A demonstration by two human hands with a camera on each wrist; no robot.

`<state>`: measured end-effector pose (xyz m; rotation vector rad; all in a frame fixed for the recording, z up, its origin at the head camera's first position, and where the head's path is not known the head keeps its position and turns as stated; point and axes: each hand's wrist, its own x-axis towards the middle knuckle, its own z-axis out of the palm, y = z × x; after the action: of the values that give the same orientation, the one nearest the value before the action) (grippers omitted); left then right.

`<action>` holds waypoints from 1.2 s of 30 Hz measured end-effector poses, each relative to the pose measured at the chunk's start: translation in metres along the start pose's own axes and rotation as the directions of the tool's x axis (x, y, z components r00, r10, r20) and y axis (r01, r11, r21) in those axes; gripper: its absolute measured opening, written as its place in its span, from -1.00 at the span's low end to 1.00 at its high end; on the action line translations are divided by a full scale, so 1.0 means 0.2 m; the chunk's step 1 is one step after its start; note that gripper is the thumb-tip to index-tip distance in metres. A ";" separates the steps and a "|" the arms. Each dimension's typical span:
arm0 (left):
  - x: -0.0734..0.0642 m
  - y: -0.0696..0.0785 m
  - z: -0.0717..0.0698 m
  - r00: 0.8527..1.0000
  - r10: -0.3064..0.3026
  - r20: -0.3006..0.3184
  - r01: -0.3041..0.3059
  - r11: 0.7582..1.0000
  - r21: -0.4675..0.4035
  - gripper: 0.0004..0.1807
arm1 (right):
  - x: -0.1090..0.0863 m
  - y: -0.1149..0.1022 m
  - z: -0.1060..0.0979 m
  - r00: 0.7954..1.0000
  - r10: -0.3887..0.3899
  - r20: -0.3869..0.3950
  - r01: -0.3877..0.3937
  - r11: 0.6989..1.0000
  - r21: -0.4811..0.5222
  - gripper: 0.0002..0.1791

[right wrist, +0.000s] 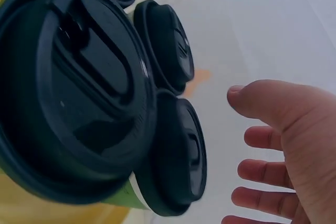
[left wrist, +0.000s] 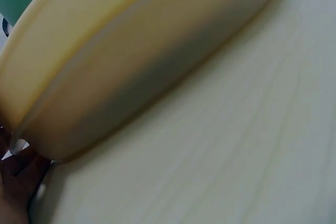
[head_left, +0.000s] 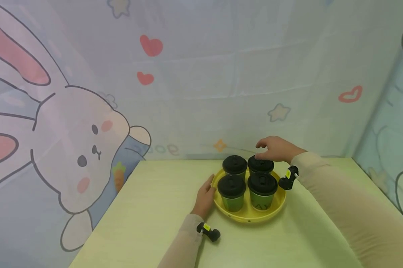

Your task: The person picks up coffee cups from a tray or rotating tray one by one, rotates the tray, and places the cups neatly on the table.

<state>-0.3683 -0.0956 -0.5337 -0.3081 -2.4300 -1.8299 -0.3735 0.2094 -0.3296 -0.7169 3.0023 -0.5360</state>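
Note:
Several green paper cups with black lids stand together on a round yellow tray. My left hand holds the tray's left edge; in the left wrist view its fingers reach the rim at the lower left. Over the back right cup, my right hand hovers with loosely bent fingers and nothing in them. The right wrist view shows the thumb and fingers spread apart, clear of the lids. Nearest me are the front left cup and the front right cup; the back left cup is partly hidden.
The tray rests on a pale yellow-green table. Right behind the table hangs a light cloth printed with a rabbit, hearts and stars, and another printed cloth closes off the right side.

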 end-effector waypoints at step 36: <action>-0.02 0.02 -0.01 1.000 -0.018 0.009 0.017 0.999 0.050 -0.38 | 0.02 -0.05 -0.05 0.999 0.036 0.028 -0.035 0.999 -0.038 -0.47</action>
<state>-0.3632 -0.0967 -0.5296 -0.2929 -2.4881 -1.7752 -0.3733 0.2031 -0.3169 -0.6664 3.0002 -0.4650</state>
